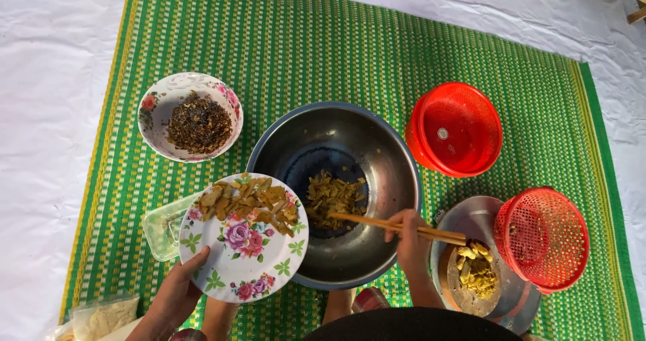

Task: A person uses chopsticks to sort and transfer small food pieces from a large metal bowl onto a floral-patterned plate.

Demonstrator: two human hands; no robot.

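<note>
At far left, a small floral bowl (pixel 190 116) of dark bits is sitting on the green woven mat (pixel 336 51), well apart from both hands. The left hand (pixel 176 292) is gripping the rim of a flowered plate (pixel 245 247), tilting its heap of sliced yellow-brown pieces (pixel 247 203) toward the steel basin (pixel 336 193) just beside it; a clear plastic tub (pixel 161 228) is peeking out underneath. The right hand (pixel 408 236) is closed around wooden chopsticks (pixel 397 226), their long axis lying left-right, tips reaching leftward over the basin's pieces toward the plate. Rightward, two red baskets (pixel 455 129) and a metal tray (pixel 474 220) of yellow chunks are standing clear.
</note>
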